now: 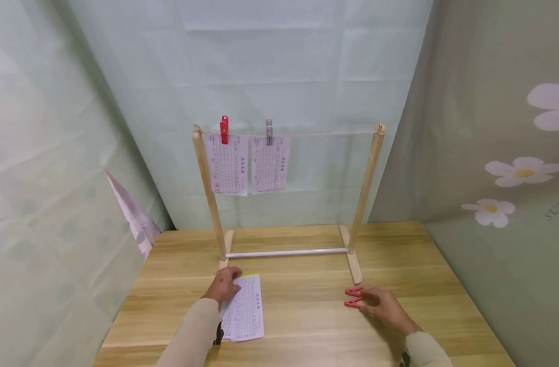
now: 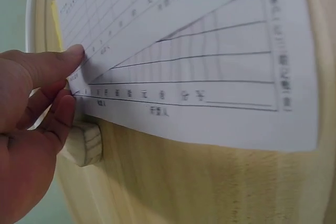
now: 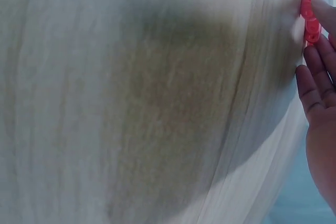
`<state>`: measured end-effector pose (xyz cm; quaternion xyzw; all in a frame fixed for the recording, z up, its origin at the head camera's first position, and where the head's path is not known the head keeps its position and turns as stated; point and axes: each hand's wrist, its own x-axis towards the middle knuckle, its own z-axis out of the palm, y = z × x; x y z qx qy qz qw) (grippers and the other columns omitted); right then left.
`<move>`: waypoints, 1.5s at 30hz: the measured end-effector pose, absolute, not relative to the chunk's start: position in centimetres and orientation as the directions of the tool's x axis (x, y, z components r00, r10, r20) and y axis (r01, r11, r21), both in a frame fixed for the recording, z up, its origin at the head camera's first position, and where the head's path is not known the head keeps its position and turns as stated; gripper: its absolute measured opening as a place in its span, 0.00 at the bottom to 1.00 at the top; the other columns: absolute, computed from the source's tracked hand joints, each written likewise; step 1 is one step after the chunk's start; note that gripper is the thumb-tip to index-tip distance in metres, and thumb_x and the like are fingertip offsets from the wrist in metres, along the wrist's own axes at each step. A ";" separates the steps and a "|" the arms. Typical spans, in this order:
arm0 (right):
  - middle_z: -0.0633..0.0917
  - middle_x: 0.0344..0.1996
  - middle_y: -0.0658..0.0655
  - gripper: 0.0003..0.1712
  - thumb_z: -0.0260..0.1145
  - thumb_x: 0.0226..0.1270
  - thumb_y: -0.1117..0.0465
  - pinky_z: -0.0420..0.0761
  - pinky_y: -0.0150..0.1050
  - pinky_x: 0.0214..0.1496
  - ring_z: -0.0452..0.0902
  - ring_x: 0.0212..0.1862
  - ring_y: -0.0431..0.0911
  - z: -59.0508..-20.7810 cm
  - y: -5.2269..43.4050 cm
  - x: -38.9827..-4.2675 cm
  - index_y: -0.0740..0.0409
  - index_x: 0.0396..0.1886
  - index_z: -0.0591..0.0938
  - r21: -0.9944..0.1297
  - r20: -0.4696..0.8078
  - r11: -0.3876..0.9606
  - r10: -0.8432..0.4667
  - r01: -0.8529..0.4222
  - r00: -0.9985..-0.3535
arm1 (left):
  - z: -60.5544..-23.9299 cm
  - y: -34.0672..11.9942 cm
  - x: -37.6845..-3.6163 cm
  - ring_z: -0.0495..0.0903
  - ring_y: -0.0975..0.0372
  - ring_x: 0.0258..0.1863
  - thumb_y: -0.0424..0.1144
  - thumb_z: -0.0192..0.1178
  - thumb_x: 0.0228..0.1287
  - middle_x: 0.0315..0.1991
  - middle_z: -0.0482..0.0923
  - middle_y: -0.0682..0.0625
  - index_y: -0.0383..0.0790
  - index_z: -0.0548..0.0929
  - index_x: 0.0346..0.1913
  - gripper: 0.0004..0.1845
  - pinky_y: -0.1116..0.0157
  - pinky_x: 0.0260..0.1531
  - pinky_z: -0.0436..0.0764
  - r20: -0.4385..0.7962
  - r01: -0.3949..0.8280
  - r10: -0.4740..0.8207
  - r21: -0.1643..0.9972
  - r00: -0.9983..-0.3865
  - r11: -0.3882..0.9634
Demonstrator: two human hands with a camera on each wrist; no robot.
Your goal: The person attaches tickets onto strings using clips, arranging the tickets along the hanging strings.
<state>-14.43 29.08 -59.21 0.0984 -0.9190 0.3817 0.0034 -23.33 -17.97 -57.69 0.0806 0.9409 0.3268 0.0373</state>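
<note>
A small stack of printed sheets (image 1: 248, 312) lies on the wooden table (image 1: 307, 326) near the rack's left foot. My left hand (image 1: 224, 286) is at its far corner. In the left wrist view, the thumb and fingers (image 2: 63, 59) pinch the top sheet's (image 2: 210, 51) edge beside the foot's round end (image 2: 86, 142). My right hand (image 1: 381, 304) rests flat on the table, its straight fingers (image 3: 320, 85) touching pink clothespins (image 1: 353, 297) (image 3: 310, 9). Behind stands a wooden rack (image 1: 370, 173) with a string (image 1: 325, 134). Two sheets (image 1: 227, 163) hang there, under a red peg (image 1: 224, 130) and a grey peg (image 1: 269, 131).
A white bar (image 1: 286, 252) joins the rack's feet. Pale green cloth (image 1: 284, 61) hangs behind and to the left. A flowered cloth (image 1: 513, 173) closes the right side. The table's right edge (image 1: 472, 300) runs close to that cloth.
</note>
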 end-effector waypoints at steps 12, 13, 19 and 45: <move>0.87 0.46 0.62 0.22 0.79 0.52 0.65 0.76 0.60 0.57 0.81 0.53 0.60 -59.4 29.2 -14.7 0.65 0.48 0.86 -0.642 0.117 0.729 -0.214 -0.238 -0.970 | -57.1 -18.0 -24.0 0.78 0.50 0.42 0.18 0.69 0.46 0.40 0.80 0.40 0.29 0.82 0.49 0.22 0.49 0.49 0.78 -0.069 0.128 0.208 0.588 -0.976 0.798; 0.87 0.46 0.61 0.21 0.79 0.52 0.65 0.76 0.60 0.57 0.81 0.52 0.61 -59.4 29.2 -14.6 0.65 0.47 0.86 -0.636 0.127 0.732 -0.213 -0.244 -0.969 | -57.1 -18.0 -23.9 0.78 0.51 0.41 0.18 0.69 0.47 0.40 0.80 0.41 0.29 0.82 0.49 0.22 0.49 0.49 0.78 -0.074 0.126 0.207 0.585 -0.975 0.801; 0.87 0.47 0.61 0.19 0.79 0.52 0.66 0.76 0.61 0.57 0.81 0.52 0.61 -59.6 29.1 -14.5 0.61 0.46 0.87 -0.634 0.160 0.731 -0.197 -0.254 -0.967 | -57.6 -17.8 -23.7 0.74 0.53 0.39 0.19 0.71 0.48 0.37 0.75 0.44 0.30 0.82 0.50 0.23 0.50 0.48 0.77 -0.068 0.119 0.197 0.590 -0.978 0.799; 0.87 0.43 0.62 0.21 0.80 0.42 0.74 0.80 0.54 0.47 0.82 0.45 0.58 -60.2 27.9 -14.9 0.62 0.40 0.87 -0.471 0.425 0.701 -0.350 -0.535 -0.835 | -57.6 -17.6 -23.6 0.76 0.53 0.41 0.19 0.69 0.49 0.39 0.76 0.43 0.32 0.82 0.50 0.22 0.50 0.50 0.77 -0.034 0.177 0.242 0.586 -0.970 0.791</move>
